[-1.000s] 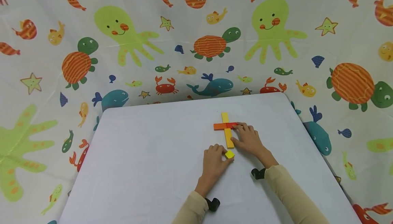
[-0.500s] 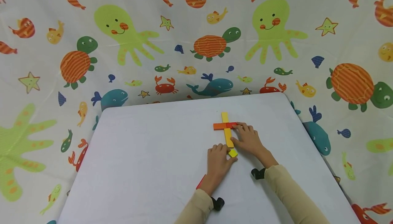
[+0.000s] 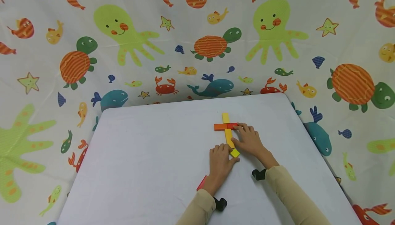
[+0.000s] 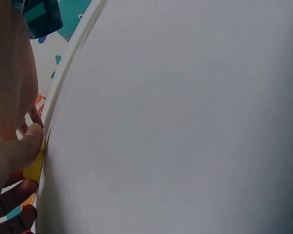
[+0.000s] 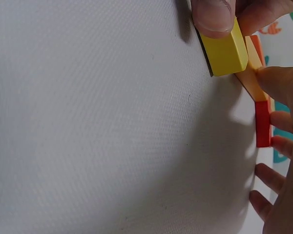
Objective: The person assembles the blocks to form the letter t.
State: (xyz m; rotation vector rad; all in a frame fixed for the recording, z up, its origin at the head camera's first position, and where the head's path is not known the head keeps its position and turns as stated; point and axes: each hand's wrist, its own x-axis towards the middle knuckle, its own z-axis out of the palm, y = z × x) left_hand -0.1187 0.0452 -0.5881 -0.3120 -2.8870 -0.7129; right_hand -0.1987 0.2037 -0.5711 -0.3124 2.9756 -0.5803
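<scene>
In the head view, wooden blocks form a cross: a yellow block (image 3: pixel 226 117) on top, an orange block (image 3: pixel 220 127) on the left, a red block (image 3: pixel 232 126) on the right and a long amber block (image 3: pixel 228 136) below. My left hand (image 3: pixel 219 161) pinches a bright yellow block (image 3: pixel 235 153) by thumb and fingers at the amber block's lower end. The right wrist view has this yellow block (image 5: pixel 224 53) close against the amber one (image 5: pixel 251 80). My right hand (image 3: pixel 250 142) touches the red block with its fingertips, its thumb against the amber block.
Part of another red block (image 3: pixel 202 183) shows beside the left wrist, which hides the remainder. The white table (image 3: pixel 148 160) ends at a far edge, before a cloth (image 3: pixel 179 19) printed with sea animals. A black camera (image 3: pixel 259 174) is worn at the right wrist.
My left hand has moved right and slightly up with the bright yellow block, bringing it to the amber block's lower end. The red block by the left wrist has come into view. My right hand stays put.
</scene>
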